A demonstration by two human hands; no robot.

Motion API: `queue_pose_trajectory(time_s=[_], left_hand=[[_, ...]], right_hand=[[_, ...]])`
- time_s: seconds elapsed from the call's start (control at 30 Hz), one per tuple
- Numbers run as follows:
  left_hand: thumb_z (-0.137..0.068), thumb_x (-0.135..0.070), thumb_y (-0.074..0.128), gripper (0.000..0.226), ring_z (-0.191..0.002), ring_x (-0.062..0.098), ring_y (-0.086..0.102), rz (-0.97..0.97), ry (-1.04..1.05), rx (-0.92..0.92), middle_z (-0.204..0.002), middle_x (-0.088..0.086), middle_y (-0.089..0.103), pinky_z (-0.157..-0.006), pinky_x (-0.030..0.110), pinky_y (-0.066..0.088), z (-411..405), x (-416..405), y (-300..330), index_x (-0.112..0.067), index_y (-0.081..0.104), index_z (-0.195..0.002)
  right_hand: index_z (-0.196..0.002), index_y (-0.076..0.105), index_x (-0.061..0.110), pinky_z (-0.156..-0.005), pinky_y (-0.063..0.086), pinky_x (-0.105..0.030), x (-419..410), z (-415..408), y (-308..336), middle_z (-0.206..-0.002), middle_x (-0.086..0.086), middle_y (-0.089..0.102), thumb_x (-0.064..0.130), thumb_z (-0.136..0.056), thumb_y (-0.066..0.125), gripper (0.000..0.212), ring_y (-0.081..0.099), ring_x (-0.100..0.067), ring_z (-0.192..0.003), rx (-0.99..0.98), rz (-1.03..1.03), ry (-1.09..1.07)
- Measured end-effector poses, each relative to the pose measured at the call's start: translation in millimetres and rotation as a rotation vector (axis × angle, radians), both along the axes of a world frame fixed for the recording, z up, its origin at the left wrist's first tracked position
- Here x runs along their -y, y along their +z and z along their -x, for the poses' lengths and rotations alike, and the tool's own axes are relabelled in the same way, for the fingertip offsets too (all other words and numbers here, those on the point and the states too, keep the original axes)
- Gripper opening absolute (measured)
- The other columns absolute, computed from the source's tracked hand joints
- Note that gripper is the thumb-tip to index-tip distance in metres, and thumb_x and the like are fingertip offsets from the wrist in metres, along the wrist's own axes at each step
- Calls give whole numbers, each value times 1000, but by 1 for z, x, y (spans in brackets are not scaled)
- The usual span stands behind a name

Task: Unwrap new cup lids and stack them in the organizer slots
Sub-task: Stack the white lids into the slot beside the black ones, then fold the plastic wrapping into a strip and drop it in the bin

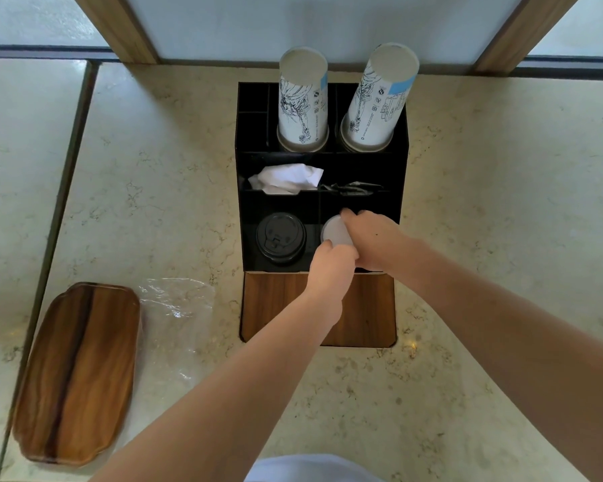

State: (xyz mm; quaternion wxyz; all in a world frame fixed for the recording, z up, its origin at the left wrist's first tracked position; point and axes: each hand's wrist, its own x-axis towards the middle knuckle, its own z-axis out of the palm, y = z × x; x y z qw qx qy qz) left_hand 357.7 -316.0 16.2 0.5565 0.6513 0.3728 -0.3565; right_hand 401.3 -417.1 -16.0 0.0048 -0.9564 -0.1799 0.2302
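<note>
A black organizer (399,168) with a wooden front stands on the marble counter. Its front left slot holds a stack of black lids (281,238). Over the front right slot both hands grip a stack of white translucent lids (335,231). My left hand (331,269) holds the stack's near side from below. My right hand (373,238) wraps over its far and right side, fingertips at the slot's back edge. Most of the white stack is hidden by the hands. An empty clear plastic wrapper (176,307) lies flat on the counter to the left.
Two stacks of upturned paper cups (303,99) (380,95) fill the organizer's back slots. White napkins (286,179) and dark sachets (352,187) sit in the middle row. A wooden tray (77,373) lies at the near left beside the wrapper.
</note>
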Motion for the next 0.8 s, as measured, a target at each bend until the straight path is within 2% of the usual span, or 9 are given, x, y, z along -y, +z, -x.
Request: queue_pose_trajectory(time_s=[0.23, 0.3, 0.37, 0.4, 0.47, 0.57, 0.63, 0.7, 0.8], left_hand=[[-94, -15, 56, 28, -74, 16, 46, 5, 54, -22, -90, 7, 52, -61, 30, 38, 1, 1, -2, -10, 52, -122], [-95, -11, 53, 30, -74, 21, 53, 32, 46, 51, -93, 14, 57, -63, 36, 45, 6, -2, 3, -2, 55, -123], [-94, -4, 50, 37, -98, 38, 64, 89, 19, 143, -114, 29, 63, -85, 47, 52, 13, -5, 7, 7, 55, -129], [-94, -1, 50, 38, -112, 40, 63, 105, 22, 179, -125, 28, 62, -95, 47, 51, 17, -9, 14, 5, 55, -131], [-96, -3, 51, 32, -111, 27, 67, 145, 76, 264, -123, 13, 66, -97, 39, 55, 35, -25, 26, -14, 64, -124], [-93, -14, 54, 20, -90, 14, 73, 143, 79, 412, -98, 1, 74, -80, 31, 62, 82, -69, 37, -25, 69, -102], [-90, -15, 55, 19, -80, 17, 73, 67, 152, 424, -87, 3, 75, -68, 27, 60, 122, -111, 38, -22, 70, -100], [-92, -10, 55, 17, -68, 18, 67, -28, 315, 395, -77, 8, 69, -58, 26, 53, 162, -151, 30, -17, 69, -97], [-90, -9, 58, 10, -68, 15, 55, -335, 542, 355, -77, 3, 62, -60, 26, 45, 221, -204, 13, -14, 65, -92]], right_hand=[[-138, 38, 6, -76, 55, -39, 1, 4, -2, -113, -16, 64, 31, -78, 77, 75, 66, -34, -100, -37, -69, -75], [-142, 35, 7, -79, 53, -39, 1, 7, -1, -119, -17, 60, 29, -79, 76, 78, 64, -34, -105, -64, -83, -109], [-146, 30, 6, -86, 52, -39, 0, 7, 2, -127, -20, 56, 27, -83, 74, 80, 61, -34, -112, -104, -68, -130], [-150, 25, 5, -92, 51, -39, -3, 8, 5, -132, -21, 53, 26, -85, 73, 83, 58, -35, -118, -109, -39, -135], [-154, 16, 2, -105, 44, -43, -10, 14, 14, -143, -21, 44, 28, -86, 73, 93, 45, -37, -131, -87, 61, -140], [-155, 15, 3, -106, 41, -49, -31, 34, 37, -151, -15, 34, 33, -78, 81, 105, 32, -36, -140, 39, 86, -216], [-150, 30, 6, -100, 46, -47, -55, 51, 52, -145, -15, 41, 31, -81, 78, 88, 41, -36, -132, 171, -43, -183], [-137, 49, 12, -91, 51, -44, -89, 74, 63, -130, -11, 54, 27, -86, 71, 58, 53, -31, -117, 199, -284, -113], [-119, 63, 18, -79, 51, -35, -146, 116, 65, -107, -1, 66, 30, -90, 66, 31, 63, -22, -98, -88, -478, -86]])
